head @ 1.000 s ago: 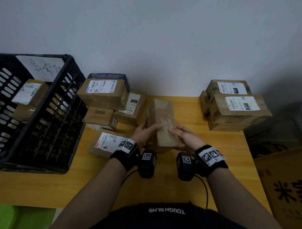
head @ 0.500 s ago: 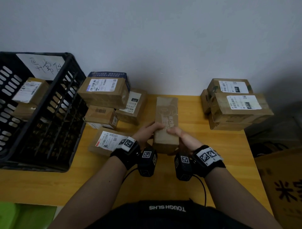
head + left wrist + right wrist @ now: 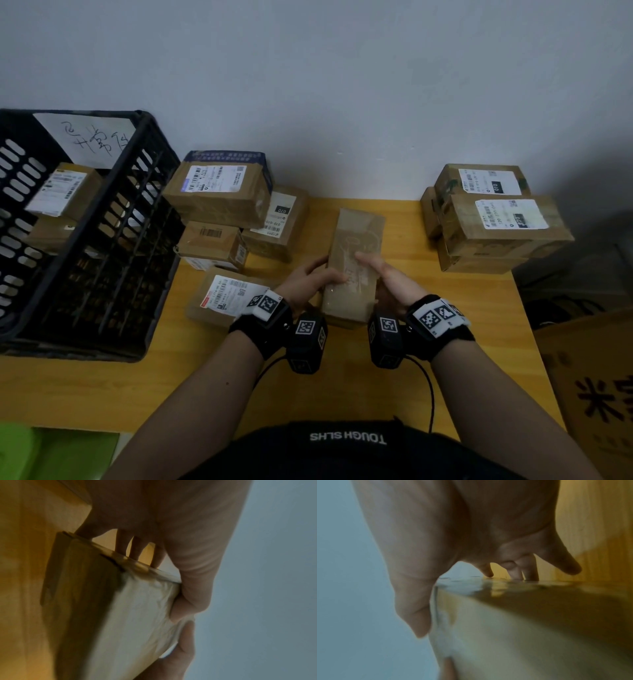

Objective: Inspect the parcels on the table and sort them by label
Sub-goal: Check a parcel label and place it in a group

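A long, tape-wrapped cardboard parcel point(image 3: 354, 246) is held just above the middle of the yellow table point(image 3: 445, 308), its top face showing a faint print and no white label. My left hand point(image 3: 310, 279) grips its left side, thumb on top and fingers underneath, as the left wrist view shows on the parcel point(image 3: 137, 615). My right hand point(image 3: 387, 279) grips the right side the same way, with its thumb on the parcel point(image 3: 522, 628). Labelled parcels point(image 3: 219, 195) sit stacked at the left, and others point(image 3: 500, 219) at the right.
A black slotted crate point(image 3: 85, 260) with a handwritten sheet holds parcels at the far left. A flat labelled parcel point(image 3: 219, 298) lies beside my left wrist. A large carton point(image 3: 596, 394) stands off the table's right edge. A grey wall backs the table.
The parcel has turned in my hands from standing tilted to lying lengthwise with a broad printed face up. Both hands have kept their hold and shifted slightly.
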